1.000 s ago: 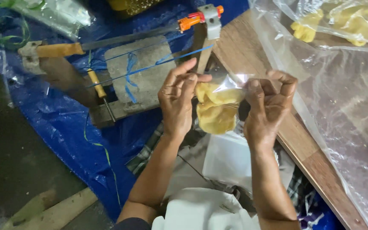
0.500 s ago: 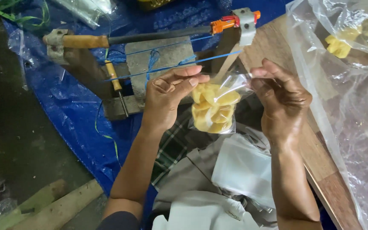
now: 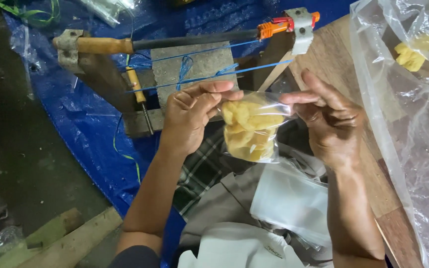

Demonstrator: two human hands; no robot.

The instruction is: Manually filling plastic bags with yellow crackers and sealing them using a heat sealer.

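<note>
Both hands hold up a small clear plastic bag of yellow crackers (image 3: 250,130) by its top edge. My left hand (image 3: 192,115) pinches the bag's left top corner between thumb and fingers. My right hand (image 3: 329,119) pinches the right top corner, its other fingers spread. The bag hangs stretched between them, just in front of a home-made sealing device (image 3: 189,59): a wooden frame with a grey block, a black rod with an orange tip and blue strings.
A stack of empty clear bags (image 3: 294,201) lies in my lap. A large clear plastic sack (image 3: 413,99) with more yellow crackers rests on a wooden board (image 3: 373,173) at the right. Blue tarp (image 3: 85,119) covers the ground; wooden slats (image 3: 60,238) lie lower left.
The hands have lifted the filled bag and pulled its top edge straight, moving it closer to the device. The view has shifted slightly.
</note>
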